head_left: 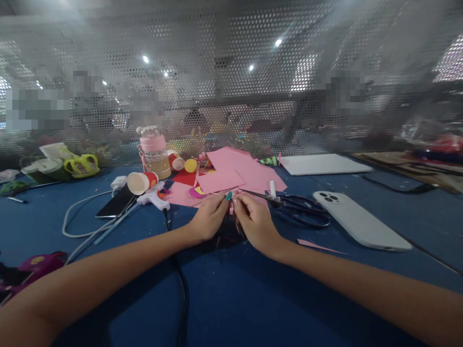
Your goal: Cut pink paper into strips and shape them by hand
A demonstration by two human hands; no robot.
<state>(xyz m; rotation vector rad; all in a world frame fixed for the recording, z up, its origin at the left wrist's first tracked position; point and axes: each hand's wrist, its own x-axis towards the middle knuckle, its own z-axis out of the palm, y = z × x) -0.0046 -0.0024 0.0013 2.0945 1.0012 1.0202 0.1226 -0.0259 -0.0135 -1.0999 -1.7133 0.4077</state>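
Note:
Close together over the front of the pink paper pile, my left hand point(211, 216) and my right hand point(256, 222) meet at their fingertips. Both are closed in a pinch on something small, mostly hidden by the fingers; a bit of pink shows between them. A teal patch, perhaps a painted nail, is at my left thumb tip. Just beyond the hands lie sheets of pink paper point(222, 181). Scissors with dark blue handles point(307, 212) rest right of my right hand, blades pointing left. A white glue gun point(155, 198) lies left of my left hand.
A white phone point(361, 222) and a pink paper sliver point(318, 246) lie right. Leftward are a paper cup point(139, 183), a pink-lidded bottle point(154, 152), a black phone point(117, 202) and a white cable point(80, 235). A perforated screen point(224, 72) stands behind white sheets point(323, 165).

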